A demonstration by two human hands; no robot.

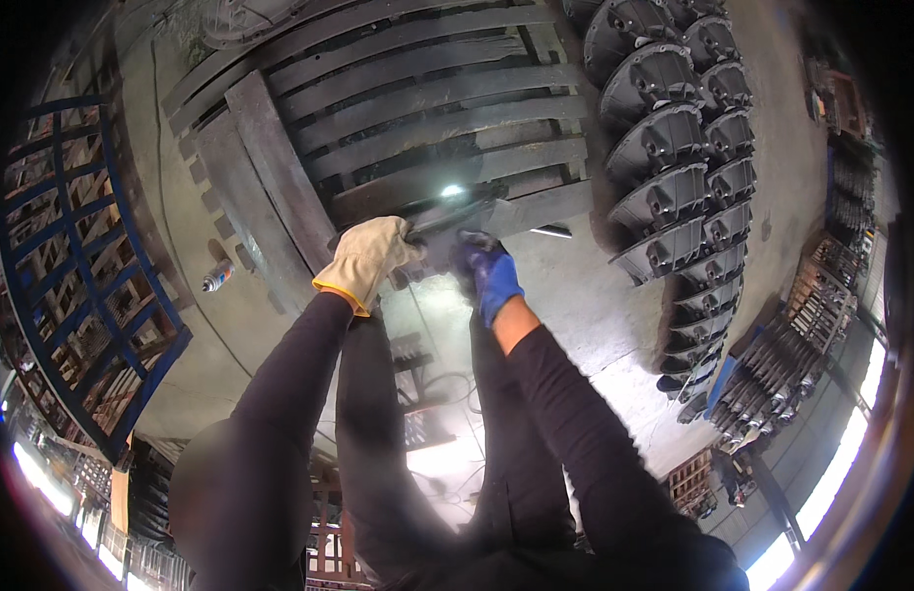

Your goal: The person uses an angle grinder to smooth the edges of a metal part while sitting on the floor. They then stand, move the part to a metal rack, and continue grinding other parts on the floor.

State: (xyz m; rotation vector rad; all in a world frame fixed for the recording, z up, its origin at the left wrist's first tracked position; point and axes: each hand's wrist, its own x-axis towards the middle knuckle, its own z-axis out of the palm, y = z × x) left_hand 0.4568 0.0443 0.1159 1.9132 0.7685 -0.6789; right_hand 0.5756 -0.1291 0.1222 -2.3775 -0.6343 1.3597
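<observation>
My left hand (363, 258), in a cream work glove with a yellow cuff, is closed at the near edge of a dark, flat-looking part (452, 215). Its fingertips are bent round that edge. My right hand (489, 274), in a blue glove with dark fingers, is closed at the part's right side; blur hides what its fingers grip. A small, very bright spot of light shows on the part, and its source cannot be made out. Beneath and beyond lies a dark slatted wooden pallet (442, 89). A short dark strip with a pale edge (551, 231) sits right of the part.
Stacked dark ribbed castings (664, 148) stand in rows at the right. Two loose boards (250, 197) lie along the pallet's left side. A spray can (218, 276) is on the concrete floor at left. Farther left stands a blue metal rack (67, 222). My legs are below my hands.
</observation>
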